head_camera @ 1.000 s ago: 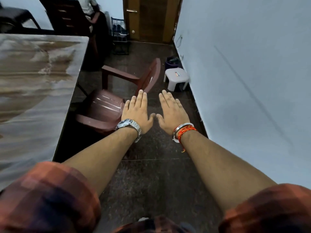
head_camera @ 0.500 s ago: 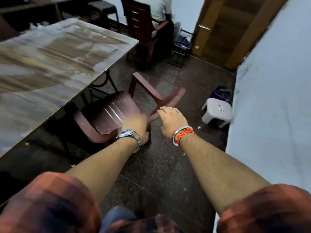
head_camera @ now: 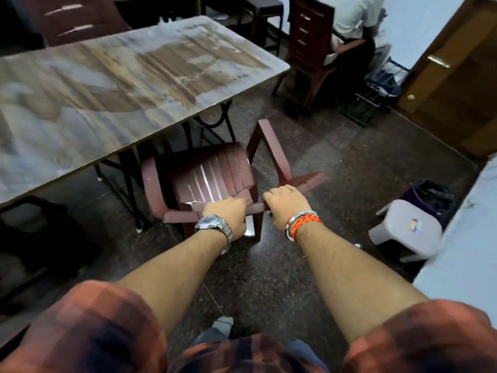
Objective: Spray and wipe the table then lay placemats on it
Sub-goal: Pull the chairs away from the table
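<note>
Your left hand (head_camera: 227, 211) and right hand (head_camera: 286, 201) both clench the maroon plastic armchair's (head_camera: 212, 173) backrest — beside the marble-patterned rectangular table (head_camera: 107, 76).

- The table (head_camera: 113, 76) top is bare, open across its whole visible surface.
- A maroon plastic chair (head_camera: 215, 179) stands at the table's near edge, its seat partly under the top, blocking that side; both hands, left hand (head_camera: 228, 215) and right hand (head_camera: 286, 203), are closed on its backrest.
- A white stool (head_camera: 406, 227) by the wall narrows the floor to the right.
- Dark floor (head_camera: 269, 278) between chair and stool lies open.
- More chairs crowd the table's far end.
</note>
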### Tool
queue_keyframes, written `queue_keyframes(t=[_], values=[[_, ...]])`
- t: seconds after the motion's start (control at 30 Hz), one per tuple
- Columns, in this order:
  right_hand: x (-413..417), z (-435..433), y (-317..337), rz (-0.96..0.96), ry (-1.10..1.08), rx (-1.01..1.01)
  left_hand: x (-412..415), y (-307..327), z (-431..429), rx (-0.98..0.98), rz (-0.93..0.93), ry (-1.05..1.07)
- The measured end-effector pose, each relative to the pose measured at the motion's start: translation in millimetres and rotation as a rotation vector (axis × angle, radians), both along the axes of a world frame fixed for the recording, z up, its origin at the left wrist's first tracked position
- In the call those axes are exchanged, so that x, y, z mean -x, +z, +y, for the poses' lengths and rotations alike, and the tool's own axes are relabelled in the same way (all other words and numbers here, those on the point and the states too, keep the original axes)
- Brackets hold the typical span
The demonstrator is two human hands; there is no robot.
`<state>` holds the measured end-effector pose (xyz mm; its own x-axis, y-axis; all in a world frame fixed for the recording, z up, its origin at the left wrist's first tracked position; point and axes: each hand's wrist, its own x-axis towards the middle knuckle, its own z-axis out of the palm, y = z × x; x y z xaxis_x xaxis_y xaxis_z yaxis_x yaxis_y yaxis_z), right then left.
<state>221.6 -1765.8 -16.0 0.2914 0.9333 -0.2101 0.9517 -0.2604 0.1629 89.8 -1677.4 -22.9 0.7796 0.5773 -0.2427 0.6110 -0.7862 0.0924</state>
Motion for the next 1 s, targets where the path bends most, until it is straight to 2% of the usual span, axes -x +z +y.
queue_keyframes(t=[0.2, 0.3, 0.43, 0.63, 1.0], values=[[-26, 9, 5, 0.067, 0.168, 0.035, -19, 2, -12, -0.111, 0.121, 0.190], [-28, 0, 5, 0.079, 0.222, 0.027, -19, 3, -25, -0.124, 0.160, 0.236], [-56, -19, 7, 0.062, 0.407, 0.039, -38, 3, -64, -0.124, 0.206, 0.347], [-90, -43, 7, 0.061, 0.519, 0.073, -63, 0, -106, -0.111, 0.183, 0.376], [-115, -20, 0, 0.060, 0.553, 0.005, -83, 4, -87, -0.146, 0.157, 0.375]])
